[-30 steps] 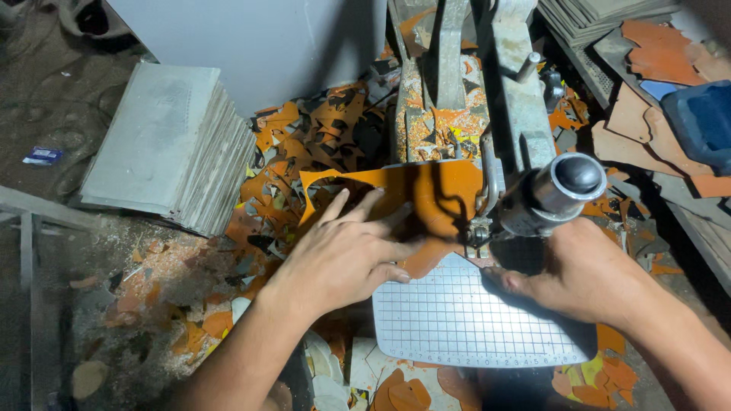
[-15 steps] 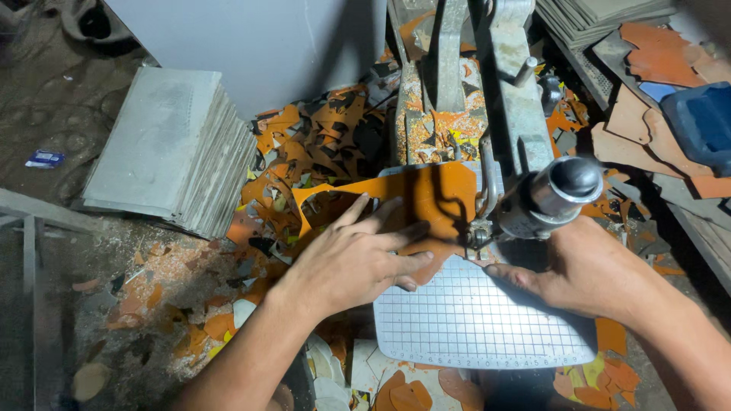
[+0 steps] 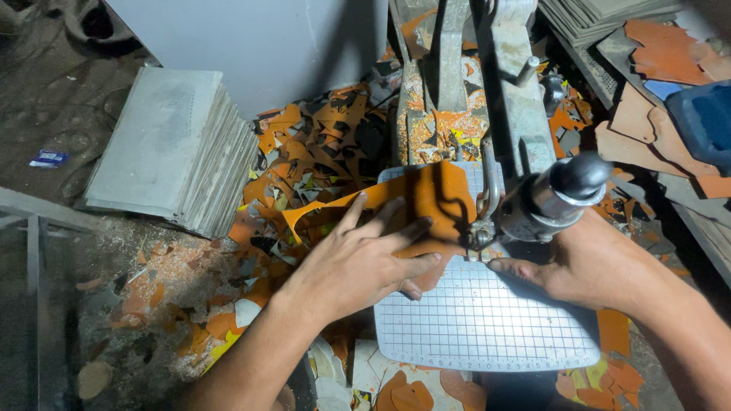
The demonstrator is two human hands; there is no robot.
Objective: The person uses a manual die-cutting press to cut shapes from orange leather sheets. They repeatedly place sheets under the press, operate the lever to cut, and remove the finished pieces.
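My left hand (image 3: 358,262) lies flat, fingers spread, on an orange leather piece (image 3: 426,202) with cut-outs, pressing it onto the white gridded work plate (image 3: 487,323) of a cutting machine (image 3: 518,114). My right hand (image 3: 586,266) rests on the plate at the right, fingertips against the leather's edge just under the machine's shiny cylindrical head (image 3: 560,194). Whether the right fingers pinch the leather is hidden by the head's shadow.
A stack of grey sheets (image 3: 175,148) lies on the floor at left. Orange and black leather scraps (image 3: 312,144) litter the floor around the machine base. Brown cut pieces (image 3: 647,122) and a blue object (image 3: 704,122) sit at the right.
The orange leather has been turned and shifted rightward under the machine head; my left hand moved with it, and my right hand slid slightly closer to the head.
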